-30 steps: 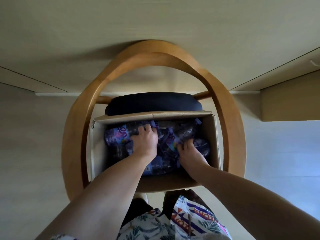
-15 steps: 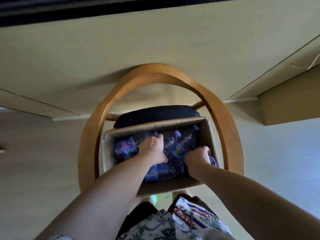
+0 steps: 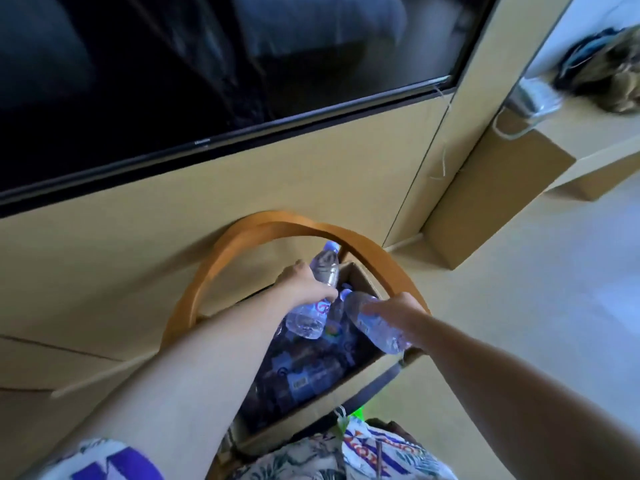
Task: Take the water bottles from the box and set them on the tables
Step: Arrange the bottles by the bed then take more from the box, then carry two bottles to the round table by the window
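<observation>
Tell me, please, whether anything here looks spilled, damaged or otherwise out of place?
Nothing looks spilled or damaged. The left hand and right hand each grip a water bottle above the box, which sits on a chair rather than the floor.

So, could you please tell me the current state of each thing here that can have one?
Left hand: grips a water bottle, lifted above the box.
Right hand: grips a second bottle, tilted.
Box: open, bottles left inside.
Screen: dark.
</observation>
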The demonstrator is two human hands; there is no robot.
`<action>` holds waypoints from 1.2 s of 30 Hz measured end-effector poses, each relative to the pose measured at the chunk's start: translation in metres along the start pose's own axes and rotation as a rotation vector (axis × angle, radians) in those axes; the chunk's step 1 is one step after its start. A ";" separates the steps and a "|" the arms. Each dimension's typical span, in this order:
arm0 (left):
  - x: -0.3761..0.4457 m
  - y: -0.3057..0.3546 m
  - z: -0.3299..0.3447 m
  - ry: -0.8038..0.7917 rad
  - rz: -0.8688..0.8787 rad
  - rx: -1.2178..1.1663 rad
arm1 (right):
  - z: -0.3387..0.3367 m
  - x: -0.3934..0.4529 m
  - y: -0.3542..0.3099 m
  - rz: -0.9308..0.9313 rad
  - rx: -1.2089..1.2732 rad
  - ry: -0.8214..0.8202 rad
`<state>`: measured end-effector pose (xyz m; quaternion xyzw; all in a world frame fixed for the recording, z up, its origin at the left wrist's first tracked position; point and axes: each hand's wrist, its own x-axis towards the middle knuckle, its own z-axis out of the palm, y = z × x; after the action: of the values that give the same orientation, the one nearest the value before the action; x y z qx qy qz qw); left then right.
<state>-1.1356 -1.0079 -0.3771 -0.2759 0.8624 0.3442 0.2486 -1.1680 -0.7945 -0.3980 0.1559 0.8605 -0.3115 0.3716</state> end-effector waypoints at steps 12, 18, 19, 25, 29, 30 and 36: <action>-0.100 0.157 0.012 -0.245 0.323 -0.614 | -0.125 -0.127 0.075 -0.267 1.284 -0.176; -0.170 0.256 0.061 -0.553 0.430 -0.681 | -0.195 -0.180 0.152 -0.535 1.387 -0.174; -0.181 0.274 0.075 -0.563 0.448 -0.671 | -0.208 -0.187 0.165 -0.570 1.378 -0.133; -0.255 0.372 0.163 -0.593 0.600 -0.589 | -0.293 -0.239 0.254 -0.596 1.267 0.174; -0.303 0.427 0.220 -0.607 0.710 -0.582 | -0.345 -0.265 0.314 -0.597 1.218 0.425; -0.314 0.439 0.234 -0.627 0.731 -0.575 | -0.356 -0.270 0.327 -0.595 1.219 0.459; -0.362 0.511 0.306 -0.760 0.748 -0.476 | -0.415 -0.278 0.402 -0.531 1.363 0.634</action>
<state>-1.1306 -0.3616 -0.1159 0.1418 0.6505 0.6676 0.3333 -1.0044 -0.2293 -0.1422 0.2196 0.5537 -0.7882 -0.1546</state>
